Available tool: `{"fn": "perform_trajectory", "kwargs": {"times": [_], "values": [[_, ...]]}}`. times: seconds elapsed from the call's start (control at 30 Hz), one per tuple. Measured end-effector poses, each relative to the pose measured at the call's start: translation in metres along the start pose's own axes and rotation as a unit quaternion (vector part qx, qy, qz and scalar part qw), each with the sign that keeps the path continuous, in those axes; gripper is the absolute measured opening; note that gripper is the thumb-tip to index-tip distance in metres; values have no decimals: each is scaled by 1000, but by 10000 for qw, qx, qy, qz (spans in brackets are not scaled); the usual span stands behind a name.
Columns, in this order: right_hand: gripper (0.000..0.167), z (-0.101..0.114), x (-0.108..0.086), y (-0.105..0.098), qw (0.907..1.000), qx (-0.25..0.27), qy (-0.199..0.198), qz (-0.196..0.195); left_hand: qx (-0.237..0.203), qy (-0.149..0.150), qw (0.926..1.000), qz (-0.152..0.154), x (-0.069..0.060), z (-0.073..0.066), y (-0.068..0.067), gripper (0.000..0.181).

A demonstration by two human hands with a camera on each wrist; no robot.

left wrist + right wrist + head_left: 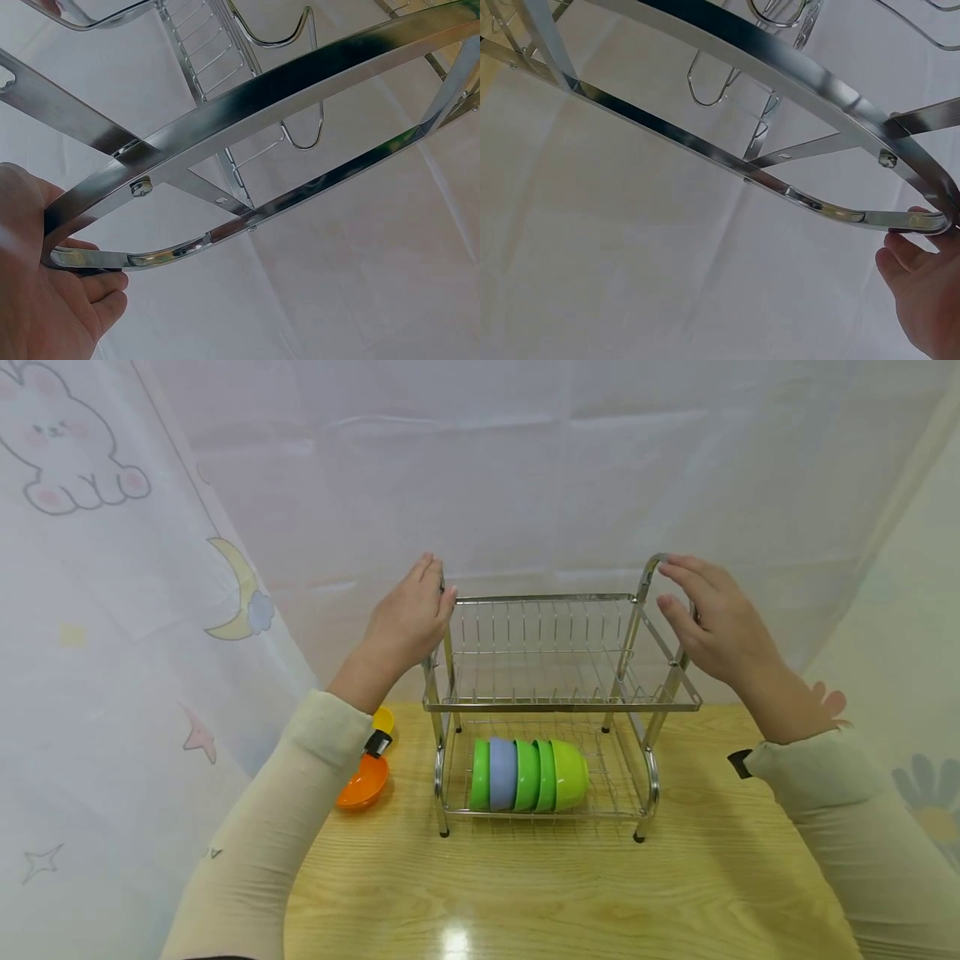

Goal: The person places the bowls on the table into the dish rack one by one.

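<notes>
A two-tier metal dish rack [558, 706] stands upright on the wooden table. My left hand [411, 610] rests against the top of its left end frame, fingers extended in the head view. At the opposite end, my right hand [716, 614] touches the top of the right end frame, its thumb apart from the fingers. The wrist views show the curved frame tops meeting the left palm [45, 285] and the right hand [926, 277]. On the lower tier, several bowls stand on edge in a row: green bowls [528, 775], a blue-grey bowl [503, 774] and a yellow-green bowl [572, 775].
Left of the rack, an orange bowl-shaped piece [365, 783] and a yellow piece [383, 720] lie partly behind my left sleeve. A patterned white curtain [495, 468] hangs behind the rack and along both sides. The wooden table [525, 893] extends in front.
</notes>
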State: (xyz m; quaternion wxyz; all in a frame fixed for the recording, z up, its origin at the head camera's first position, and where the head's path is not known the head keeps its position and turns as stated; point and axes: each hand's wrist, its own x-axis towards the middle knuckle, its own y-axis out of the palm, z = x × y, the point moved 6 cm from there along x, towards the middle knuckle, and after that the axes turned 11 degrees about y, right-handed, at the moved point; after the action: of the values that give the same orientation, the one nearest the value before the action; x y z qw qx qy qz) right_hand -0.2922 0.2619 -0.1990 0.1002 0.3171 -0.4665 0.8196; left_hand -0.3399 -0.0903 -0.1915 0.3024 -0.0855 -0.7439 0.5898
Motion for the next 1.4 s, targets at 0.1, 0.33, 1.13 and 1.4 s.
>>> {"fn": "perform_trajectory", "kwargs": {"times": [0.1,0.33,1.13,1.4], "values": [[50,-4,3,3,9998,-27,139,110,24,1,10000,-26,-1,0,0,65],[51,-8,7,5,9987,-42,488,136,17,-1,10000,-8,-2,0,-1,64],[43,-4,4,12,9964,-59,295,-794,-375,744,9962,270,-20,16,-9,78],[44,-4,3,13,9964,-47,276,-796,-125,612,9978,216,-46,47,-11,81]]}}
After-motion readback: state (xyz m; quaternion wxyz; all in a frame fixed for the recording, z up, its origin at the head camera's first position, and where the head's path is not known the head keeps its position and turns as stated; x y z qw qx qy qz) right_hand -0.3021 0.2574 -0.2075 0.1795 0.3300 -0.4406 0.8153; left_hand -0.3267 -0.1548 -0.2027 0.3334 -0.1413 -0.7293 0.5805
